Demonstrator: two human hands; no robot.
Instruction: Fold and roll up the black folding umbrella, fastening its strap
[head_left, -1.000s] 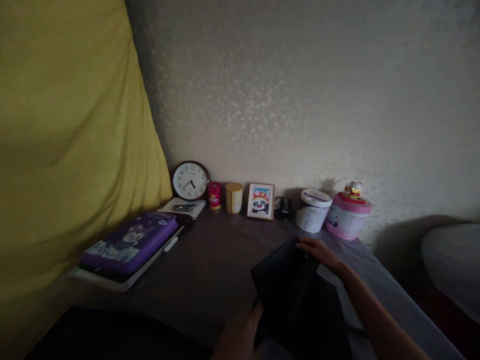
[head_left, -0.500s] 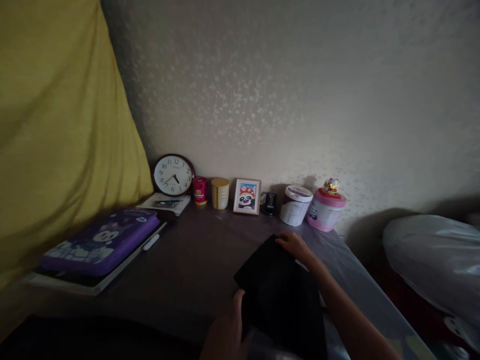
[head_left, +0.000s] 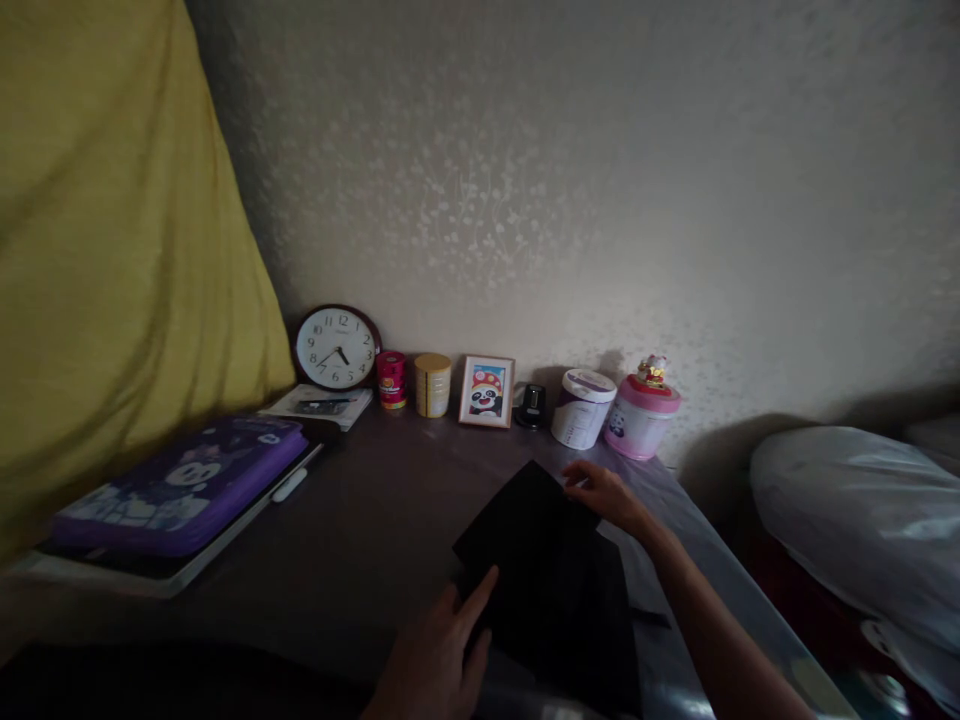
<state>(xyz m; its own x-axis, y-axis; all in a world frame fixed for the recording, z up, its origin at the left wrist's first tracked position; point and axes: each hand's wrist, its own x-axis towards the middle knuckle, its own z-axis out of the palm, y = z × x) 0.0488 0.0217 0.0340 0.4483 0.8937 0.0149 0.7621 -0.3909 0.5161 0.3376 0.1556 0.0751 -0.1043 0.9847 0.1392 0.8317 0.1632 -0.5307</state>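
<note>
A black piece of fabric [head_left: 544,590] lies on the table in front of me, its far corner pointing toward the wall. A narrow dark strip [head_left: 649,617] sticks out from its right side. My right hand [head_left: 604,492] is at the fabric's upper right edge, with fingers curled and fingertips pinching there. My left hand [head_left: 442,645] rests at the fabric's left side, fingers apart, the index finger stretched along it. The fabric is too dark for its folds to show.
Along the wall stand a clock [head_left: 337,347], a red can [head_left: 391,380], a yellow-lidded tin [head_left: 433,386], a picture frame [head_left: 487,392], a small black object [head_left: 531,406], a white-purple tub [head_left: 583,410] and a pink tub [head_left: 641,420]. A purple case [head_left: 184,485] lies left; a plastic bag [head_left: 855,500] bulges right.
My left hand has spread its fingers from the fabric's left edge. My right hand has shifted slightly along the upper right edge. The fabric lies flatter, and the dark strip shows more. The view has shifted slightly.
</note>
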